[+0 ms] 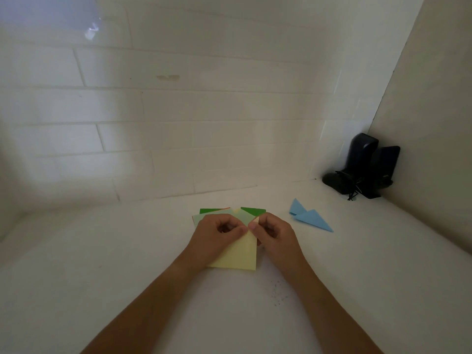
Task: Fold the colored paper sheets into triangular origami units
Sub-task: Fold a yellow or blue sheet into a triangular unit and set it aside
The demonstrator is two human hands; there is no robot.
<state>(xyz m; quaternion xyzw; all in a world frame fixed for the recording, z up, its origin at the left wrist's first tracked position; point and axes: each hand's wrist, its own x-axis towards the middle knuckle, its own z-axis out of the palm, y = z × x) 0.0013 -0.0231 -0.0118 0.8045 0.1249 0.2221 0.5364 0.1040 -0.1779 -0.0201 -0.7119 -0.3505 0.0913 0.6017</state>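
**Bringing the top corners of the yellow sheet together**

I have the yellow sheet (240, 254) on the white counter (102, 264), directly in front of me, its far end lying over the fanned stack of spare sheets (251, 212). My left hand (217, 237) pinches the sheet's upper left corner between thumb and forefinger; my right hand (274, 232) pinches the upper right corner the same way, and the two pinches nearly touch at the centre line.

By my reckoning this is an early fold, the top corners being drawn inward toward a point. Next I need to line the edges up along the middle, then press the creases flat.

The sheet's long axis runs away from me, square edge nearest, forming point aimed at the tiled wall. Two finished blue units (310, 217) lie to the right, well apart.
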